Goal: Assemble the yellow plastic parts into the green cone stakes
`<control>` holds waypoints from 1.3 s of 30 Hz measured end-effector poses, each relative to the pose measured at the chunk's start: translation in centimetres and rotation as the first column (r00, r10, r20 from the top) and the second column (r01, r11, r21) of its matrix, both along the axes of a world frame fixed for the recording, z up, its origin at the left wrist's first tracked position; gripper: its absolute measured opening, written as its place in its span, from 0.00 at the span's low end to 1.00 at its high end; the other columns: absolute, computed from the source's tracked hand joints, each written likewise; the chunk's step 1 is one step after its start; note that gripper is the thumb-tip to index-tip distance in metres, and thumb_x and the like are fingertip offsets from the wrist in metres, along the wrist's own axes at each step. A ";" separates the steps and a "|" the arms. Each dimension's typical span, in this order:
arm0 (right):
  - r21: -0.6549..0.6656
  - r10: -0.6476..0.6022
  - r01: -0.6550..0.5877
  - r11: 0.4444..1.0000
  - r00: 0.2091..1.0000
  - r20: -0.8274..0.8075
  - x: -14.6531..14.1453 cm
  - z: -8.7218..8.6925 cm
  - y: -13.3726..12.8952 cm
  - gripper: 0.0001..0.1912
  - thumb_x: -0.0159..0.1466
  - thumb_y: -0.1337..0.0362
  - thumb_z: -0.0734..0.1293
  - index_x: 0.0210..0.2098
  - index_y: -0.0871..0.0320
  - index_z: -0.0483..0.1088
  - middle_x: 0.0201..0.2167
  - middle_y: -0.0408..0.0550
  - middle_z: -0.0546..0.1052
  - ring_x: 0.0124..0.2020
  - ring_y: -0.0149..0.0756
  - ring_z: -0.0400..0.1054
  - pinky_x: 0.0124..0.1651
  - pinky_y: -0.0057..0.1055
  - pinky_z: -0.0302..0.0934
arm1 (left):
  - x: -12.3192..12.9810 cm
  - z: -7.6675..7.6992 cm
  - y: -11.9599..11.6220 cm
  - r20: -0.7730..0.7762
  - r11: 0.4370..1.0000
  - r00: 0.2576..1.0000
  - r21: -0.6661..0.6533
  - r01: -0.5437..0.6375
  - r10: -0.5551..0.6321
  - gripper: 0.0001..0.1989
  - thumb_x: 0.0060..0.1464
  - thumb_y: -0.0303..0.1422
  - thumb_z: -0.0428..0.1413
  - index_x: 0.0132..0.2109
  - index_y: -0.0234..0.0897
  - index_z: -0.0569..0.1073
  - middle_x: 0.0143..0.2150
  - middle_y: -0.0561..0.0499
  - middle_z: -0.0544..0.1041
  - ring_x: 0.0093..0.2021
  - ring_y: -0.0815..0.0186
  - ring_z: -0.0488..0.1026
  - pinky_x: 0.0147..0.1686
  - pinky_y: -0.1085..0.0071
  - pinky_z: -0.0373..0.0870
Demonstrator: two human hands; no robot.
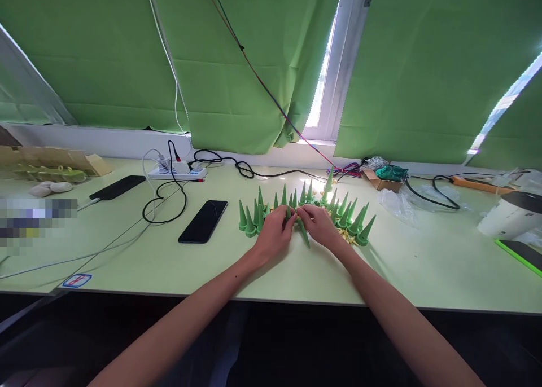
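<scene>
My left hand (276, 229) is closed, with a green cone (288, 212) showing at its fingertips. My right hand (318, 223) meets it from the other side, thumb and fingers pinched together; what they grip is too small to make out. Just below the right fingers a tilted green cone (304, 234) points toward me; whether it is held or lies on the table cannot be told. Several green cones stand upright around both hands, among them a cone (250, 223) at the left and a leaning cone (365, 233) at the right. Small yellow pieces (348, 236) lie among them.
A black phone (203, 222) lies left of the cones on the table (271, 277). Farther left are a second phone (117, 188) and a power strip (178, 171) with cables. A small cardboard box (383, 182), plastic wrap (398, 205) and a white cup (510, 216) stand at the right.
</scene>
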State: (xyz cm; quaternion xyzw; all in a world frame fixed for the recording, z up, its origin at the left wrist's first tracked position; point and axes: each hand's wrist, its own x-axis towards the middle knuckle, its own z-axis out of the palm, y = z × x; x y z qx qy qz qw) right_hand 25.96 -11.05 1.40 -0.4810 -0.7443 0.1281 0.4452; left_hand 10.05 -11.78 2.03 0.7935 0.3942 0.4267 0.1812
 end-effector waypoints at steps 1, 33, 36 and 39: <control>-0.001 0.004 -0.004 1.000 1.000 0.003 0.0 -0.1 0.0 0.21 0.68 0.56 0.56 0.20 0.57 0.56 0.18 0.40 0.61 0.22 0.30 0.51 0.28 0.29 0.47 | 0.0 0.0 0.0 -0.003 1.000 1.000 0.002 0.000 0.000 0.09 0.63 0.33 0.47 0.36 0.37 0.68 0.34 0.50 0.74 0.31 0.66 0.69 0.33 0.68 0.65; -0.159 0.140 -0.181 0.970 0.961 -0.238 0.4 0.2 -0.1 0.12 0.65 0.55 0.60 0.31 0.55 0.66 0.20 0.40 0.66 0.20 0.31 0.61 0.25 0.29 0.57 | -0.2 0.1 0.2 0.122 0.997 0.990 -0.050 -0.058 0.064 0.10 0.62 0.38 0.48 0.37 0.37 0.68 0.34 0.50 0.73 0.29 0.68 0.69 0.30 0.70 0.66; -0.142 0.127 -0.155 0.978 0.973 -0.194 0.4 0.1 0.0 0.14 0.66 0.54 0.59 0.29 0.55 0.65 0.18 0.39 0.64 0.19 0.30 0.60 0.26 0.29 0.57 | -0.2 0.1 0.2 0.112 0.997 0.992 -0.046 -0.058 0.063 0.10 0.62 0.37 0.48 0.36 0.37 0.68 0.33 0.51 0.73 0.28 0.69 0.67 0.29 0.71 0.65; -0.113 0.094 -0.109 0.988 0.987 -0.134 0.5 0.1 0.0 0.16 0.67 0.53 0.58 0.27 0.55 0.64 0.17 0.39 0.64 0.20 0.31 0.59 0.27 0.29 0.56 | -0.1 0.0 0.3 0.108 0.998 0.992 -0.043 -0.054 0.059 0.10 0.62 0.37 0.48 0.35 0.37 0.67 0.34 0.51 0.74 0.27 0.70 0.67 0.28 0.71 0.64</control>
